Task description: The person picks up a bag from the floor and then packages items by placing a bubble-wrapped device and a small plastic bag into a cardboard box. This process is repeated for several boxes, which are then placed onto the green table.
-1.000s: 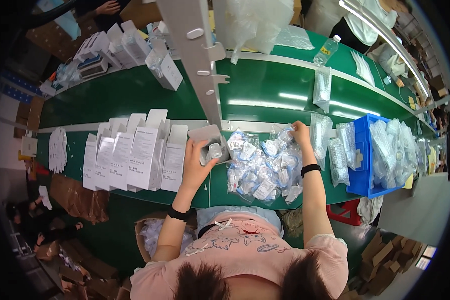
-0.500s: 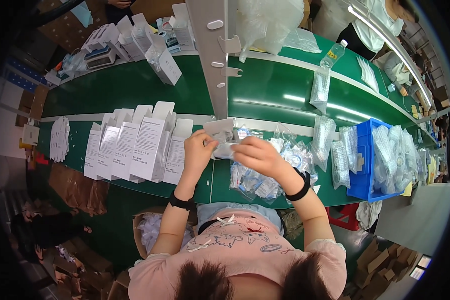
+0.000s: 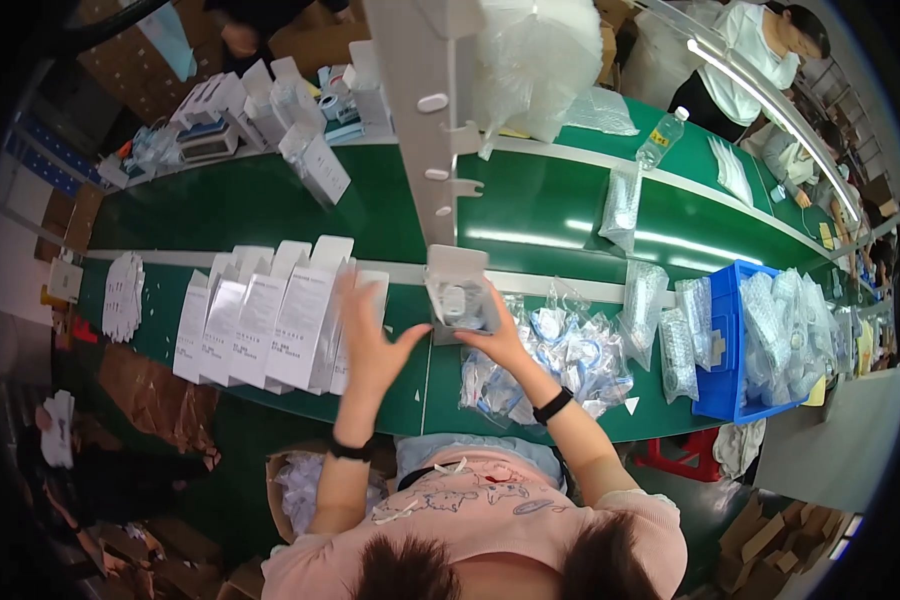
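Note:
A white carton stands upright near the table's middle with its flap raised. Clear plastic-wrapped contents show inside its top. My right hand grips the carton's right side, thumb across the front. My left hand is off the carton, fingers spread and partly blurred, holding nothing. It hovers before the right end of a row of white printed cartons, whose flaps stand up. Just right of the carton lies a heap of small clear bags with blue-and-white pieces.
A blue crate of bubble-wrapped items stands at the right, more bubble-wrap pouches beside it. A metal post rises behind the carton. White slips lie far left. Another carton and a bottle are farther back.
My left hand has let go of the carton and moved left, its fingers opening. My right hand has shifted from above the carton's contents to its side.

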A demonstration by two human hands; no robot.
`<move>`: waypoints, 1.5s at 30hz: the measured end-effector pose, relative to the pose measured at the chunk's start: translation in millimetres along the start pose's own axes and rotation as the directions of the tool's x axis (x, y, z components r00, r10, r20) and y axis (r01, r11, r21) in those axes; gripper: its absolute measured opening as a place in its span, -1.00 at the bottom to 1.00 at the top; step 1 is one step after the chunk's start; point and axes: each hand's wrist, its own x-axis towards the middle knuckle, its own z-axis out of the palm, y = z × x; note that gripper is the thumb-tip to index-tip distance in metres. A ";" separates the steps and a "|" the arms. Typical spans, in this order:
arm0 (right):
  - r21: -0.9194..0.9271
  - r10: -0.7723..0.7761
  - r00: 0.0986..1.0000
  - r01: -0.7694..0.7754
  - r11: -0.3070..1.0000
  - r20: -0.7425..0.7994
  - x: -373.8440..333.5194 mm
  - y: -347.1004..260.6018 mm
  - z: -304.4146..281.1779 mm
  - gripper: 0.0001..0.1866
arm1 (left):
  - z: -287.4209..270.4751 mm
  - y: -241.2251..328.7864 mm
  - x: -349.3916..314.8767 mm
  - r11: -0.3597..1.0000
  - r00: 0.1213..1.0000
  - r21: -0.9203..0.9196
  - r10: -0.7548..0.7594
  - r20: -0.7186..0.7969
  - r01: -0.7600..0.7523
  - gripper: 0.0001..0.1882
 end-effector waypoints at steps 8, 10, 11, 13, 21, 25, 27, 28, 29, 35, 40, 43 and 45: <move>0.340 0.172 0.924 -0.048 0.939 -0.343 57.2 -36.9 -97.8 -0.34 | -74.7 -41.8 -17.5 0.734 0.931 0.650 -0.348 0.109 0.198 -0.18; -0.023 -0.113 0.892 0.114 0.993 -0.437 92.5 -4.7 -120.7 -0.29 | -72.2 11.4 -23.4 0.920 0.944 0.379 -0.210 0.255 0.102 -0.18; -0.097 -0.188 0.884 0.162 0.982 -0.427 113.6 2.2 -119.1 -0.24 | -71.5 30.3 -32.3 0.964 0.933 0.265 -0.130 0.336 0.039 -0.17; -0.169 -0.271 0.870 0.220 0.961 -0.411 155.2 19.0 -106.9 -0.19 | -57.9 65.8 -45.4 0.939 0.823 0.335 -0.132 0.553 -0.075 -0.14; -0.554 -0.131 0.968 -0.012 0.832 -0.216 192.5 54.7 -84.7 -0.02 | 64.3 16.7 -77.7 0.964 0.662 0.249 -0.248 0.707 0.095 -0.01; -0.918 0.227 0.957 -0.247 0.310 -0.180 184.6 55.7 -149.6 -0.02 | 81.2 -31.1 -39.9 0.982 0.597 0.026 -0.133 0.791 0.185 0.03; -0.786 0.182 0.828 -0.561 0.258 -0.531 197.1 83.6 -190.7 -0.04 | 95.3 -47.1 -36.2 0.971 0.558 -0.065 -0.078 0.826 0.232 0.00; -0.784 0.179 0.827 -0.562 0.263 -0.533 204.4 95.0 -206.8 -0.04 | 100.4 -52.0 -34.4 0.948 0.530 -0.154 -0.018 0.848 0.279 -0.03; -0.686 0.307 0.732 -0.679 0.261 -0.608 211.9 105.5 -220.5 -0.04 | 104.6 -55.1 -32.8 0.913 0.506 -0.241 0.046 0.861 0.328 -0.06; -0.598 0.458 0.715 -0.696 0.398 -0.528 214.4 155.5 -229.4 -0.07 | 139.7 -64.2 -42.4 0.814 0.479 -0.285 0.010 0.878 0.506 -0.17; -0.231 0.341 0.845 -0.459 0.858 -0.411 185.7 109.3 -224.3 -0.09 | 145.8 -64.2 -56.9 0.450 0.546 -0.501 0.035 0.837 0.739 -0.28; 0.422 0.321 0.903 -0.183 0.888 -0.284 148.0 59.1 -213.6 -0.09 | 120.9 -48.4 -50.7 0.150 0.612 -0.601 -0.039 0.790 0.785 -0.26; 0.820 0.356 0.923 -0.091 0.565 -0.143 112.6 32.2 -213.6 -0.16 | 102.7 -26.2 -33.6 -0.040 0.653 -0.657 -0.079 0.754 0.753 -0.21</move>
